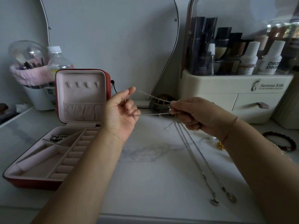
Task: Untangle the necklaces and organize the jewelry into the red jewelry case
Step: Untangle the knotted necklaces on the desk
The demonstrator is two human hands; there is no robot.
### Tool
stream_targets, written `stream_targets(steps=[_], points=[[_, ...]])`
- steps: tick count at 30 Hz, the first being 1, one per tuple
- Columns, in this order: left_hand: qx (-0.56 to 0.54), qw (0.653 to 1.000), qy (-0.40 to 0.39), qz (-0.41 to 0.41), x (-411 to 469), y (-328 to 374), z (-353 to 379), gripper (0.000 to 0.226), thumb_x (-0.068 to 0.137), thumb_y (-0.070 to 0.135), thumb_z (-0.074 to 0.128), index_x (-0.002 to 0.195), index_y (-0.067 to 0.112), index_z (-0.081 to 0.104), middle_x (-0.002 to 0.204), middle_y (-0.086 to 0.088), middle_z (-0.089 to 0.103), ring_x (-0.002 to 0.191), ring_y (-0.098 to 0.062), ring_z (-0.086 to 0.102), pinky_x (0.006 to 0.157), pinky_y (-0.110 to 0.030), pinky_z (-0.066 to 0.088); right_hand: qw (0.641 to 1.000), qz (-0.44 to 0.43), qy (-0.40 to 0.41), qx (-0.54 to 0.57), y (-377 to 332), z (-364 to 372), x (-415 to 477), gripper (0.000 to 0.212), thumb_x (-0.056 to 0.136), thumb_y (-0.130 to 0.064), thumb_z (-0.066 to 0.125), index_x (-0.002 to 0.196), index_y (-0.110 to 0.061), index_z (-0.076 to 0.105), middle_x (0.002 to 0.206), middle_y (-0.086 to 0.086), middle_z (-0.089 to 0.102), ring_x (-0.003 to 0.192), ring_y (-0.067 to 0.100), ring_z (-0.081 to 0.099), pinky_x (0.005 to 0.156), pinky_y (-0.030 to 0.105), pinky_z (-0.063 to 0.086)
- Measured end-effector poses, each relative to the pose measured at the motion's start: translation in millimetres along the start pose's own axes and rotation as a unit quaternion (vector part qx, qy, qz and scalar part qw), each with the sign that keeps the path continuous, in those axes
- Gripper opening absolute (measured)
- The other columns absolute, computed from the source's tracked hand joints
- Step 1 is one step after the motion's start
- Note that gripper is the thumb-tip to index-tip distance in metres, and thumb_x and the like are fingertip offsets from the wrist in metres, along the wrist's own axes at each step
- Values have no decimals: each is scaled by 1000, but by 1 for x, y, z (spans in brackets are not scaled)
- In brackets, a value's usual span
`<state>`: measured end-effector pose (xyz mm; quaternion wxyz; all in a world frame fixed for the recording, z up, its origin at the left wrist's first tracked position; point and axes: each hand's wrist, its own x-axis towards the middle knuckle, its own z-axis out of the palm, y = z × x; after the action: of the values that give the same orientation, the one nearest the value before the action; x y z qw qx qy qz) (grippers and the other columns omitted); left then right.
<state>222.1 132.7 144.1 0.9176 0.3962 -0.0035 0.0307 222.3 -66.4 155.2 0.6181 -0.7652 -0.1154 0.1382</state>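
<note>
The red jewelry case [108, 78] stands open at the left, its pink lid upright and its tray flat on the table. A dark bracelet [59, 137] lies in one tray compartment. My left hand [120, 112] is raised with a thin silver chain [155, 97] looped over its fingers. My right hand [199, 115] pinches the same chain, stretched in two strands between the hands. From my right hand two longer silver necklaces [195, 157] trail down across the marble table, ending in pendants [231, 195] near the front edge.
A cream cosmetics organizer [234, 92] with bottles stands at the back right. A mirror stand and a small dark dish [159, 103] sit behind the hands. A brush holder [34, 75] and plastic bottle are at the back left. A dark beaded bracelet [288, 140] lies at the right.
</note>
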Motion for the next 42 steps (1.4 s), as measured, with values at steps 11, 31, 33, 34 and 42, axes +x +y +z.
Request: stream_targets(steps=[11,31,33,34,42], points=[[169,985,38,9,5,-7,-12,25,96,24,45,83,14,63,33,9,20,26,-6,16,29,-16,14,993,-95,68,-9,1,6,4,11,92,-9,56,92,-8,66,71,6,62,50,8,45,49,19,36],[738,662,88,97,-4,-26,-16,17,88,30,55,88,18,68,88,3,68,82,-21,62,74,-32,51,977,-182,-21,109,0,12,2,26,91,14,40,92,-7,55,79,7,55,61,10,51,55,18,39],[722,680,51,113,-2,-27,-14,19,90,32,56,96,21,70,95,4,65,90,-17,59,75,-28,43,977,-186,-26,97,0,14,2,25,91,14,42,93,-8,54,80,7,54,62,10,51,56,21,37],[681,722,28,119,-1,-28,-12,17,90,32,57,92,22,71,91,2,63,88,-15,57,75,-27,39,977,-187,-26,95,1,15,2,22,90,12,45,93,-8,53,80,8,53,63,11,51,56,22,36],[404,900,-163,-6,-15,-25,7,50,78,52,54,96,8,70,89,-8,75,89,-17,71,81,-24,55,980,-186,13,73,3,15,5,13,89,6,53,97,-4,52,72,11,57,61,22,57,60,32,49]])
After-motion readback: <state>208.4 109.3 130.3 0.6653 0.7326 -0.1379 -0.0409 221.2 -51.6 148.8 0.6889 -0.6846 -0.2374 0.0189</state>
